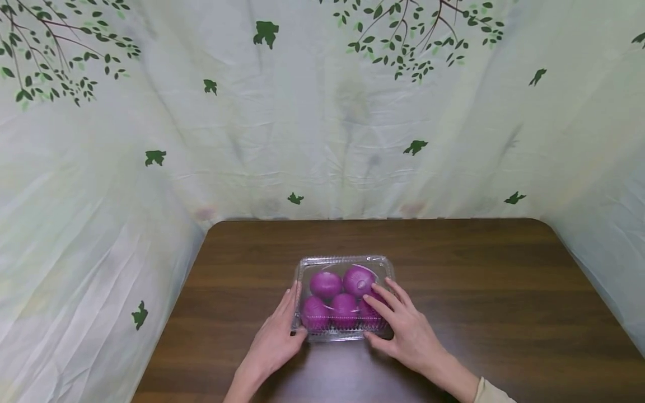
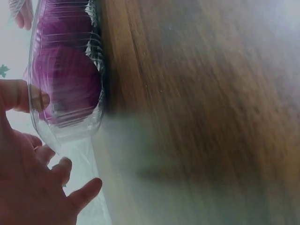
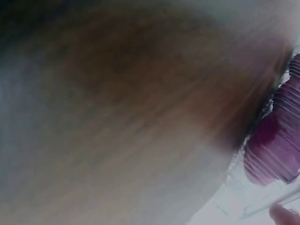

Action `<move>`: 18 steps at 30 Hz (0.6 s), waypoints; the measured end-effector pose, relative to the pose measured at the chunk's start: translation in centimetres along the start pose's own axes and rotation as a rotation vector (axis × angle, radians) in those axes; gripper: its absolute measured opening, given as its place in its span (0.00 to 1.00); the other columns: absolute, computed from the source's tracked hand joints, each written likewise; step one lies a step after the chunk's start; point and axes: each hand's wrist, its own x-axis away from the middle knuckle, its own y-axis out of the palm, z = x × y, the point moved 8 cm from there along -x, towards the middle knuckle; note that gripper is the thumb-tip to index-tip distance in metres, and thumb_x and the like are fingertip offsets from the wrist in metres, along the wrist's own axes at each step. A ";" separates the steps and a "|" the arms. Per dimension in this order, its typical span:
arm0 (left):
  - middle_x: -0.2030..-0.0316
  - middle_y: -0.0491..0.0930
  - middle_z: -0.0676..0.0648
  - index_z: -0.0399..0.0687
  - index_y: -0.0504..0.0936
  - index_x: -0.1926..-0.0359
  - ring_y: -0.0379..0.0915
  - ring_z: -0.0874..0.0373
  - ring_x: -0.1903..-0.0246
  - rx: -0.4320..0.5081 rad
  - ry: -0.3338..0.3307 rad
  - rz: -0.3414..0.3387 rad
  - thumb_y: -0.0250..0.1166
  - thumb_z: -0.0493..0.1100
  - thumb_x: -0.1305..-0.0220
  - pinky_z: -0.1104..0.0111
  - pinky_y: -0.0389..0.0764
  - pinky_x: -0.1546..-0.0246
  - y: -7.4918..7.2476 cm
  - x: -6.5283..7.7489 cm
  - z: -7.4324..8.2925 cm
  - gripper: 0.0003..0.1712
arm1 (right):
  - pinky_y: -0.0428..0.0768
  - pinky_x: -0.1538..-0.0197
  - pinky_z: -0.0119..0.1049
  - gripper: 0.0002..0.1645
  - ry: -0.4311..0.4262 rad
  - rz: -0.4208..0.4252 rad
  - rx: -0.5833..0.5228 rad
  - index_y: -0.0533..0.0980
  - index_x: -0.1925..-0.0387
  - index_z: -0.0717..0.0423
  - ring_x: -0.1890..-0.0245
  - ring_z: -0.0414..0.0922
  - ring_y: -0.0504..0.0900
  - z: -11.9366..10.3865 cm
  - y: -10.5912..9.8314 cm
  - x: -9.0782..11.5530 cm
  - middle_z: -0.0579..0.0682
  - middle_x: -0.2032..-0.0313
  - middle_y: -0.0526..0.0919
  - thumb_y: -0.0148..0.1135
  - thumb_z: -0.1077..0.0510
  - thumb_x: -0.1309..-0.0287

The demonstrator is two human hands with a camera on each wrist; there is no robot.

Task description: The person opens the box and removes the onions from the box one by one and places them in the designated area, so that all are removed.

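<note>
From the head camera, a clear plastic box (image 1: 335, 337) is sitting flat on the brown table (image 1: 504, 291), near the front and about in the middle, between two hands. Round purple onions (image 1: 325, 284) are lying inside it, at least five of them, two showing at the back and three at the front. The box is lying straight, with one side facing the viewer, and its long way seems to be running from left to right, though the slanted view is making that hard to tell. The left hand (image 1: 274, 338) is resting against the left side, its fingers lying nearly straight and pointing away, its thumb touching the near left corner. The right hand (image 1: 409, 331) is spreading its fingers over the right part of the top, its thumb reaching the near edge. Neither hand is closing tight. A pale sleeve (image 1: 490, 392) is showing at the right wrist. A white cloth (image 1: 312, 112) with green leaves is hanging behind. From the left wrist camera, the box is looking turned, its long edge running up and down, and the left thumb is touching the plastic while the other fingers are lying loosely apart. From the right wrist camera, the box is slanting at the right edge, and only a fingertip is showing, so its grip is staying unclear there.
</note>
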 end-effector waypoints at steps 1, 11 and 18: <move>0.23 0.41 0.55 0.60 0.38 0.21 0.49 0.52 0.28 0.009 -0.010 -0.002 0.63 0.44 0.43 0.52 0.63 0.35 0.0 -0.1 0.0 0.56 | 0.84 0.62 0.52 0.39 -0.013 0.020 -0.003 0.76 0.39 0.51 0.33 0.61 0.63 -0.1 -0.2 0.0 0.55 0.35 0.72 0.74 0.46 0.54; 0.23 0.41 0.47 0.48 0.41 0.21 0.46 0.51 0.28 0.083 0.058 0.077 0.52 0.42 0.27 0.57 0.55 0.32 0.0 -0.7 0.7 0.41 | 0.75 0.44 0.40 0.32 -0.127 0.159 -0.059 0.80 0.47 0.59 0.40 0.63 0.74 -1.2 -1.4 0.1 0.59 0.42 0.79 0.60 0.65 0.61; 0.22 0.36 0.51 0.55 0.38 0.21 0.39 0.52 0.26 0.063 0.002 0.053 0.46 0.66 0.28 0.54 0.54 0.31 0.9 -0.7 0.2 0.46 | 0.73 0.41 0.37 0.29 -0.153 0.125 -0.100 0.80 0.48 0.62 0.45 0.57 0.79 -1.2 -2.4 -0.9 0.56 0.47 0.82 0.55 0.71 0.58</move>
